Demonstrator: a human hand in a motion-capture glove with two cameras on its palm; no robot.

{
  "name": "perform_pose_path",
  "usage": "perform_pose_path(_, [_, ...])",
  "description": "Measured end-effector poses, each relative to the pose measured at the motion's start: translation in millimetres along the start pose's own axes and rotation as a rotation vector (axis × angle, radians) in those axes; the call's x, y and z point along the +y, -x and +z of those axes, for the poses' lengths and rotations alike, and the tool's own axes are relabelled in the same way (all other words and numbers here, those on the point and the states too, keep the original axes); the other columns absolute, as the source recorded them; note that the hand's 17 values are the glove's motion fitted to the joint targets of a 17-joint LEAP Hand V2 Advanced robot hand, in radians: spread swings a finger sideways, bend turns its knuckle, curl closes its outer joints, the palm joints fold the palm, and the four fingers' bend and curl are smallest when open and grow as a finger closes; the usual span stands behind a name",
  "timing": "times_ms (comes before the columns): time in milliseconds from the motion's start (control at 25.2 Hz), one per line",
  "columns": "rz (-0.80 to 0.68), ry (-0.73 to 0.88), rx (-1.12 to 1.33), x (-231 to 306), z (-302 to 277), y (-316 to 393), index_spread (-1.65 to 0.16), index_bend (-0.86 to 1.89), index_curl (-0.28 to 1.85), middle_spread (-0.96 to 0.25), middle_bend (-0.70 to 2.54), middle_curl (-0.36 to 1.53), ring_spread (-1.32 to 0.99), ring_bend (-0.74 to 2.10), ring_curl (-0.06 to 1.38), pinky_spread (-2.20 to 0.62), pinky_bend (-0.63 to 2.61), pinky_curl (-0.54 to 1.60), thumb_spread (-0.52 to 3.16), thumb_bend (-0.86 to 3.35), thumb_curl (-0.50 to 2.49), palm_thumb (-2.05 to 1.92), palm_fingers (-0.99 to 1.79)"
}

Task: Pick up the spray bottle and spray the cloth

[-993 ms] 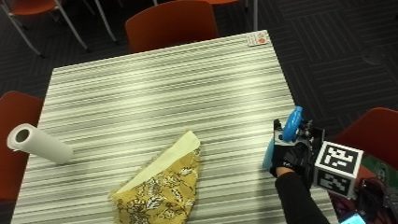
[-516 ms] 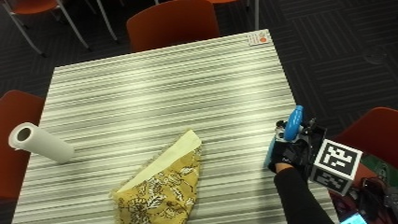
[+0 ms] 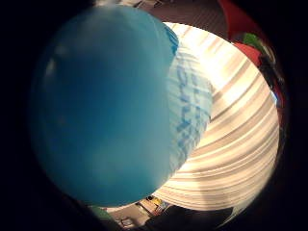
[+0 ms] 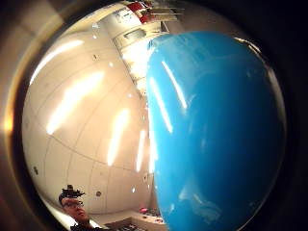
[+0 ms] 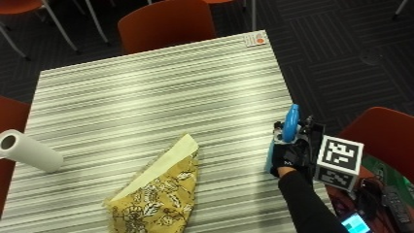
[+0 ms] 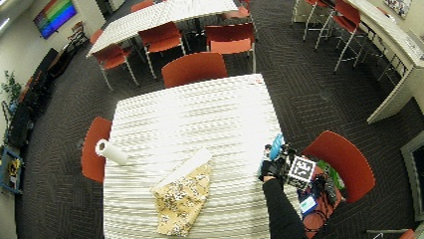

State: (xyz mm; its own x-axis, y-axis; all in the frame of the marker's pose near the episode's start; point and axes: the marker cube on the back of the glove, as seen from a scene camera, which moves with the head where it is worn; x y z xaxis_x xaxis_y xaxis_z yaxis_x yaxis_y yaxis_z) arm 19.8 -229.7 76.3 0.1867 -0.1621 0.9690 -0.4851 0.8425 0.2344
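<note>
A blue spray bottle (image 5: 284, 133) is at the table's right edge, its nozzle pointing away from the person. My gloved right hand (image 5: 290, 158) grips its body from the right, fingers wrapped round it. The bottle (image 3: 110, 106) fills both palm views (image 4: 216, 134), so it is close against the palm. A folded yellow patterned cloth (image 5: 158, 191) with a cream underside lies on the striped table (image 5: 155, 92) to the left of the hand, near the front edge. In the wide view the bottle (image 6: 273, 148), hand (image 6: 268, 169) and cloth (image 6: 180, 196) show the same layout.
A white paper towel roll (image 5: 29, 151) lies at the table's left edge. A small card (image 5: 253, 40) sits at the far right corner. Orange chairs (image 5: 167, 23) stand round the table, one (image 5: 382, 131) just right of the hand.
The hand and bottle have stayed at the table's right edge; the bottle looks slightly more raised and upright than a second ago.
</note>
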Motion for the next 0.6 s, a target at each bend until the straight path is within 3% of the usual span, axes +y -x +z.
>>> perform_pose_path(596, [-0.118,0.155,0.011,11,4,121,-0.1,0.8,0.57,-0.02,0.66,0.53,-0.05,0.4,0.39,0.17,0.06,0.03,0.95,0.03,0.69,1.23,0.6])
